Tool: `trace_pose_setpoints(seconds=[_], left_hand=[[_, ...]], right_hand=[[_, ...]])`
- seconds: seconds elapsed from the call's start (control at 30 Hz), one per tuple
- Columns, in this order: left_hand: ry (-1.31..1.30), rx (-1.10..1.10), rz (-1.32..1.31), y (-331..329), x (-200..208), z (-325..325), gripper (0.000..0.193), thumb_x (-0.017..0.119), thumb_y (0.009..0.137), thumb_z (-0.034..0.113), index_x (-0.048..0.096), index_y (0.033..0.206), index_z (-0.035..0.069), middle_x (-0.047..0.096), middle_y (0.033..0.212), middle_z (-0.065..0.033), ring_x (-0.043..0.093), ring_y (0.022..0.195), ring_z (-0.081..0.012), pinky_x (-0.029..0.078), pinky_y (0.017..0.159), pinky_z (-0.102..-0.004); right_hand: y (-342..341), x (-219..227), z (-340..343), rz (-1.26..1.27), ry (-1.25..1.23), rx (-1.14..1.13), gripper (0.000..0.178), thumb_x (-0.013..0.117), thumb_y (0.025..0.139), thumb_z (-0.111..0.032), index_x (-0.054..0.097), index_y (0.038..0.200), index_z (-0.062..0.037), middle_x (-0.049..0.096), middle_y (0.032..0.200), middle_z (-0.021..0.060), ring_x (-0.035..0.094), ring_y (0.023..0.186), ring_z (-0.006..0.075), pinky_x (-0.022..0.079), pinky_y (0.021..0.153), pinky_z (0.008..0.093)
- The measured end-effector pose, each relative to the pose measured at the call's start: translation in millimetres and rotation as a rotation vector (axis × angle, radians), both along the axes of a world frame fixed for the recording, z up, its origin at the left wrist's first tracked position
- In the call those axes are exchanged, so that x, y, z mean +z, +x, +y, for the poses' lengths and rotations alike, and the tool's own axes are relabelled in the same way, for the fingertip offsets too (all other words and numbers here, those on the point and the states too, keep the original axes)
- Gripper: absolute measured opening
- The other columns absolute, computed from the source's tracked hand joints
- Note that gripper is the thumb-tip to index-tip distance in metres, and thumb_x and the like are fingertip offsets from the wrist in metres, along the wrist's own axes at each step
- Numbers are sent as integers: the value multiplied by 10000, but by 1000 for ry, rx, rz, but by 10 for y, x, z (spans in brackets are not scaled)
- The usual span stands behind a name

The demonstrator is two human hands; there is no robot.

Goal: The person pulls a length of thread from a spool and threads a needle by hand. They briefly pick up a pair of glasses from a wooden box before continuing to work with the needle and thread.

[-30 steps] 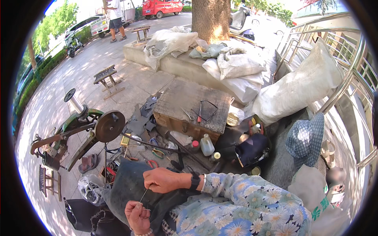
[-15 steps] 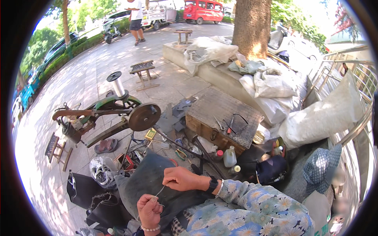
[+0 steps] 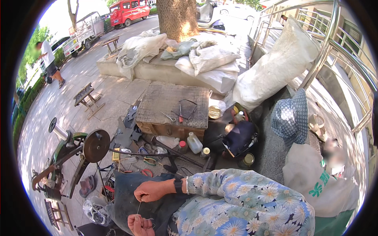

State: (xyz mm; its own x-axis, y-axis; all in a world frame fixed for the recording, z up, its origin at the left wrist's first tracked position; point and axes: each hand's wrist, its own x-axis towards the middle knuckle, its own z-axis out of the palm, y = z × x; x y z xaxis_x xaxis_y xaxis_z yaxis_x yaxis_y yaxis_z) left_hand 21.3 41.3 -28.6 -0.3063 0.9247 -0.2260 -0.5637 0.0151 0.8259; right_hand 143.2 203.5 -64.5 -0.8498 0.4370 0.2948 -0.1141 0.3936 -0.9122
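Note:
Over the dark apron [image 3: 123,196] on my lap, both hands are closed in pinches. My right hand [image 3: 151,191], a dark watch on its wrist, grips one end of a thin pale thread [image 3: 138,207]. Just below it and slightly left, my left hand [image 3: 140,225] pinches the same thread, which runs short and taut between them. A loose strand sticks out beside the left fingers. Whatever else may be between the fingertips is too small to make out.
Ahead stands a wooden box [image 3: 169,104] with scissors [image 3: 168,116] and glasses [image 3: 189,110] on it. A hand-cranked sewing machine [image 3: 75,147] is at left. Bottles [image 3: 194,142], tools and scraps lie between. A patterned hat [image 3: 290,118] and white sacks [image 3: 271,67] are at right.
My view has swung to the right, so the surroundings sit further left. My hands still grip the thread, which now runs more upright between them.

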Motion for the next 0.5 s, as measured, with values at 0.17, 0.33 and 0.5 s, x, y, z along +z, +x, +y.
trace_pose_setpoints(seconds=[0.17, 0.33, 0.5], left_hand=[[20, 19, -25, -35, -71, 7, 109, 479, 893, 88, 471, 796, 39, 286, 572, 19, 234, 450, -70, 251, 438, -225], [43, 78, -63, -124, -255, -14, 85, 502, 870, 79, 479, 806, 27, 311, 536, 26, 238, 415, -51, 235, 399, -213], [-25, 54, -98, -129, -158, 0, 81, 473, 892, 68, 488, 822, 30, 287, 550, 16, 240, 456, -71, 261, 439, -227]], right_hand=[[-11, -57, 34, 51, -65, -1, 75, 510, 664, -27, 572, 707, -35, 589, 664, 71, 560, 605, 196, 414, 536, 309], [-57, -46, 12, 28, -116, 2, 72, 517, 664, -33, 570, 713, -31, 580, 652, 62, 546, 586, 173, 409, 526, 301], [-62, -18, 17, -16, -123, -22, 75, 517, 670, -15, 553, 737, -14, 570, 678, 73, 541, 617, 186, 410, 557, 296]])
